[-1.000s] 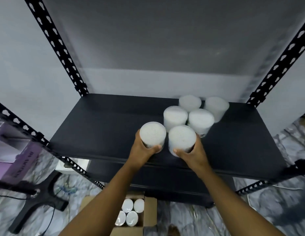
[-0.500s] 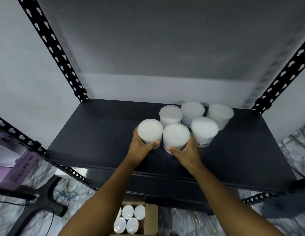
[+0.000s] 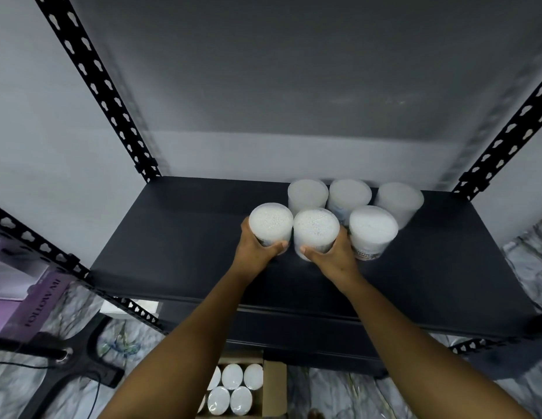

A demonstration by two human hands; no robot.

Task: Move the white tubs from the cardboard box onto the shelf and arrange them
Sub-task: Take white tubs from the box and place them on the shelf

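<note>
Several white tubs stand on the black shelf (image 3: pixel 173 252), grouped right of its middle. My left hand (image 3: pixel 257 251) grips the front-left tub (image 3: pixel 270 222). My right hand (image 3: pixel 331 255) grips the tub beside it (image 3: pixel 315 229); the two tubs touch side by side. Another tub (image 3: pixel 373 228) stands just right of my right hand. Three more, among them a tub (image 3: pixel 307 193) at the back left of the group, form a row behind. Down on the floor the cardboard box (image 3: pixel 274 385) holds several white tubs (image 3: pixel 232 376).
Black perforated uprights (image 3: pixel 94 83) frame the shelf left and right, with a grey wall behind. A purple carton (image 3: pixel 28 300) and a black stand base (image 3: pixel 82 355) lie at the lower left on a marbled floor. The shelf's left half is bare.
Both hands have pushed their two tubs farther back and together, up against the group. The view has shifted so the shelf sits lower in frame.
</note>
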